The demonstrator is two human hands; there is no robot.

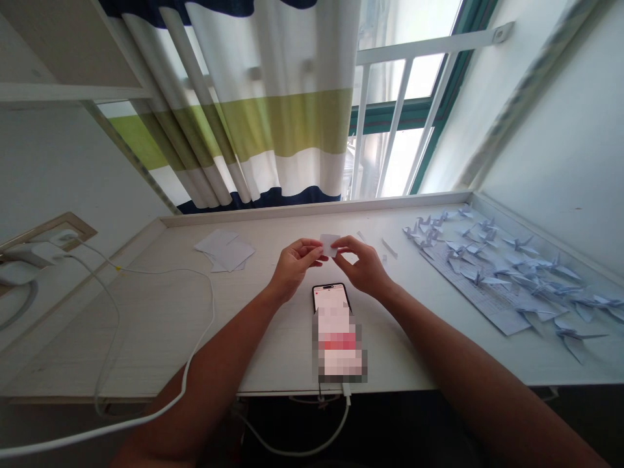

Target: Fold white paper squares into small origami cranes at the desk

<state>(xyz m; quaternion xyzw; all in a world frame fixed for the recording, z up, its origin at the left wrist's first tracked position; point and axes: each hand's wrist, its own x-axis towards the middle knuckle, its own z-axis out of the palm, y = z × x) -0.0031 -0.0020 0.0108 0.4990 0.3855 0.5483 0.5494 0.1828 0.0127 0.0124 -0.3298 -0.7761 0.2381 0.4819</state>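
Note:
A small piece of white paper (330,243) is held up between my two hands, above the white desk. My left hand (298,263) pinches its left edge between thumb and fingers. On the opposite edge, my right hand (361,263) grips the paper with thumb and index finger. Its finer folds are too small to make out. Just below my hands lies a phone (336,325) with its screen lit and partly blurred. Loose white paper squares (224,250) rest in a loose pile to the left of my left hand.
Many folded paper cranes (487,260) cover the desk's right side, some on a printed sheet (492,311). Paper strips (390,247) lie right of my hands. A white cable (213,305) crosses the left side, over my left forearm. A raised rim (312,209) borders the desk's back.

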